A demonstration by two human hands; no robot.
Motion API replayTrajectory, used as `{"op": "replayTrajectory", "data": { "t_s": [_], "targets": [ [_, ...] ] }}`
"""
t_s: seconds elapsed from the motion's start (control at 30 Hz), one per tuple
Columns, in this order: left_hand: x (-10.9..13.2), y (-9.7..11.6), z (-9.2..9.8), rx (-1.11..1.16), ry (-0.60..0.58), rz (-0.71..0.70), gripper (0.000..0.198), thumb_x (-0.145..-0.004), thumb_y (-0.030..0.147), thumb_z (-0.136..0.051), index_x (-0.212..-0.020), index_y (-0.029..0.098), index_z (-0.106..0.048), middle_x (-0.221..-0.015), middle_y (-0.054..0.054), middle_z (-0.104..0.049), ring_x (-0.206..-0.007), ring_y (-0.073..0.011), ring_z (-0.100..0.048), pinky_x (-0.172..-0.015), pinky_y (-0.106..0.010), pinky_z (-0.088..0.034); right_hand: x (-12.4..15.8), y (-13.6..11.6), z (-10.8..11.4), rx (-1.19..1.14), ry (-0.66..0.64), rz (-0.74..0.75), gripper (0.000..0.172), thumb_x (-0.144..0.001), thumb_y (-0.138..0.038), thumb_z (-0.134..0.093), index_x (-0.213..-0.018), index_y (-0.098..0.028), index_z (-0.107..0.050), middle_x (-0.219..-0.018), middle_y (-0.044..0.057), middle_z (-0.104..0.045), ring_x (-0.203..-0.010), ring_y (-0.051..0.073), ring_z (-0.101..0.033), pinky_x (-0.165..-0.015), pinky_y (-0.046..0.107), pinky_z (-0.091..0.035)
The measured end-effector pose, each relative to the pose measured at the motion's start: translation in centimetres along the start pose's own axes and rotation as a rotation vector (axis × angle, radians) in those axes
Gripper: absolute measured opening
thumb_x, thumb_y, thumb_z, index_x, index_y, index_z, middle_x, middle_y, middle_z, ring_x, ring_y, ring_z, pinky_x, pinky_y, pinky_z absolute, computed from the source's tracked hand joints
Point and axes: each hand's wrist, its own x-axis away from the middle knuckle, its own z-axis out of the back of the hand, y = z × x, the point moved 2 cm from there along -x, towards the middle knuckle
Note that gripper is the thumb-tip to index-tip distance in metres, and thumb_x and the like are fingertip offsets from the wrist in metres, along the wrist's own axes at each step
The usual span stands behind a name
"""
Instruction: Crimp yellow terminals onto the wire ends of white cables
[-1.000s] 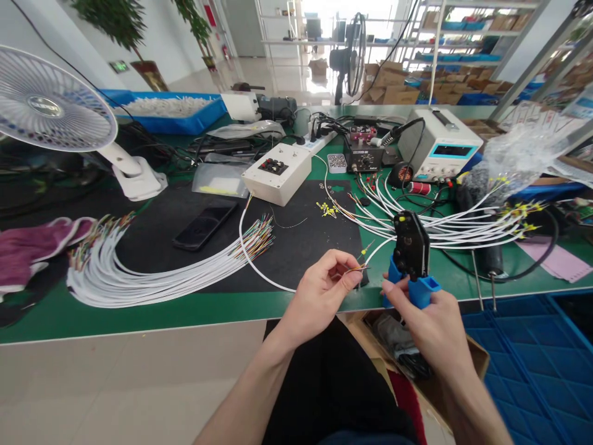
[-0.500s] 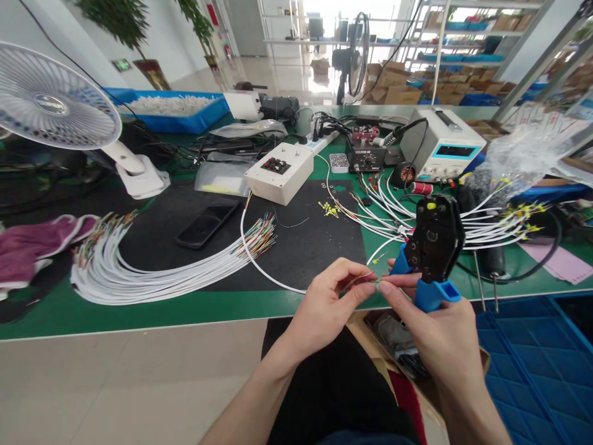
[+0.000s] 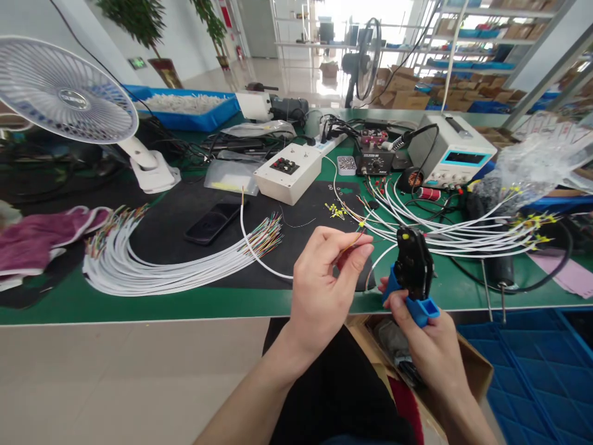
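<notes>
Elbow room check: both hands right at desk point(image 3: 222, 307) front edge, left hand point(image 3: 327, 278) partly over front right part of black mat point(image 3: 303, 244), right hand point(image 3: 430, 337) lower, well apart from it. Roomiest bit: mat between left hand and wire bundle point(image 3: 185, 278), just white cable point(image 3: 267, 269) curving through. Right side tighter, yellow-tipped cables point(image 3: 486, 241) fan out behind pliers. Left grip pinching thin wires point(image 3: 356, 240), orangey-red, yellow bit just above fingertips. Right grip wrapped round crimping pliers point(image 3: 414, 266): black head up, blue handles splayed.
</notes>
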Motion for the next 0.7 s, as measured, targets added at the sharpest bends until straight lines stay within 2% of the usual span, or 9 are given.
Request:
{"op": "replayTrajectory", "data": {
  "t_s": [0.17, 0.3, 0.4, 0.7],
  "targets": [
    [-0.1, 0.1, -0.6, -0.029, -0.002, -0.025, 0.011, -0.098, 0.019, -0.072, -0.108, 0.021, -0.077, -0.099, -0.002, -0.064, -0.081, -0.0101, -0.06, -0.069, -0.021, -0.052, -0.3, -0.2, -0.5, 0.048, 0.034, 0.048, 0.021, -0.099, -0.045, -0.07, -0.097, -0.025, -0.073, -0.101, 0.003, -0.078, -0.095, 0.023, -0.071, -0.086, 0.033, -0.054],
    [-0.1, 0.2, -0.7, -0.067, 0.001, -0.031, 0.01, -0.099, 0.022, -0.071, -0.107, 0.02, -0.077, -0.098, -0.002, -0.064, -0.08, -0.0108, -0.06, -0.068, -0.022, -0.052, -0.4, -0.5, -0.5, 0.065, 0.018, 0.07, 0.019, -0.1, -0.043, -0.069, -0.099, -0.025, -0.073, -0.106, 0.004, -0.078, -0.095, 0.024, -0.072, -0.088, 0.034, -0.055],
    [-0.1, 0.1, -0.7, -0.086, -0.006, -0.032, 0.009, -0.1, 0.023, -0.07, -0.106, 0.02, -0.076, -0.097, -0.002, -0.064, -0.077, -0.0108, -0.059, -0.067, -0.022, -0.051, -0.3, -0.7, -0.6, 0.08, 0.011, 0.086, 0.019, -0.099, -0.043, -0.069, -0.1, -0.025, -0.073, -0.103, 0.004, -0.078, -0.094, 0.025, -0.072, -0.087, 0.035, -0.055],
    [0.0, 0.2, -0.6, -0.055, 0.017, -0.017, 0.008, -0.099, 0.02, -0.071, -0.106, 0.02, -0.076, -0.097, -0.001, -0.063, -0.079, -0.0104, -0.058, -0.069, -0.022, -0.05, -0.5, -1.9, -0.9, 0.077, 0.033, 0.153, 0.02, -0.098, -0.043, -0.068, -0.092, -0.024, -0.075, -0.103, 0.006, -0.079, -0.091, 0.025, -0.072, -0.086, 0.035, -0.055]
  ]
}}
